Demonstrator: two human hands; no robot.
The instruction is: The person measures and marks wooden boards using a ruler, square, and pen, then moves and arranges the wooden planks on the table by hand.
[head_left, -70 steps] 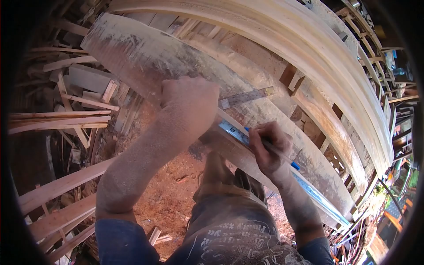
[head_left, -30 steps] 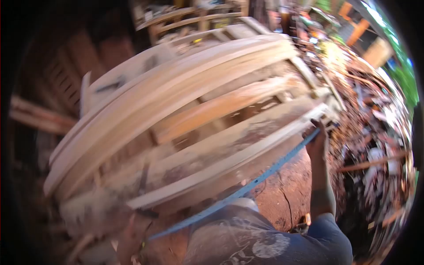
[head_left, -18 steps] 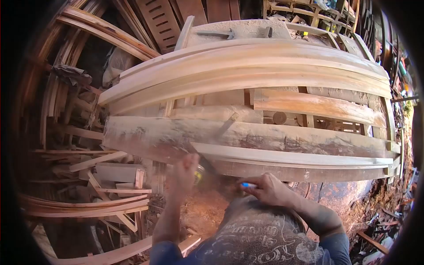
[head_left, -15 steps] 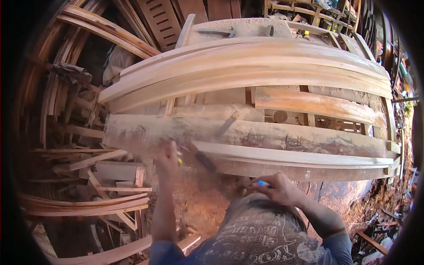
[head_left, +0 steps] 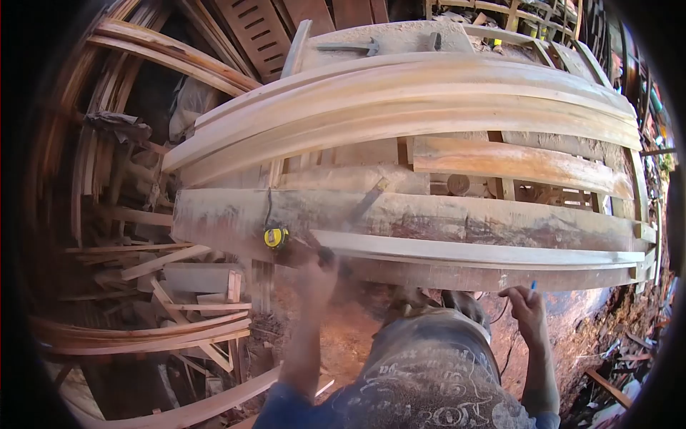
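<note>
My left hand [head_left: 319, 274], somewhat blurred, is at the bench's near edge with its fingers closed on the dark handle [head_left: 326, 254] of a tool whose kind I cannot make out. Just up and left of it, a yellow and black tape measure [head_left: 275, 238] rests on the dusty plank [head_left: 221, 214]. My right hand [head_left: 527, 309] is raised off the bench to the right, its fingers closed on a blue-tipped pen [head_left: 533, 285]. Between the hands, a pale narrow wood strip [head_left: 471, 252] lies along the near edge.
Long curved boards [head_left: 407, 93] lie across the far side of the bench. An orange-toned board [head_left: 514, 164] spans open slats. A hammer-like tool [head_left: 350, 47] lies at the back. Stacked strips and offcuts [head_left: 157, 332] crowd the left, with debris [head_left: 629, 350] on the right-hand ground.
My left hand has let go of the tape measure, which now rests on the plank, and has moved right to the dark handle. My right hand has swung right with the pen.
</note>
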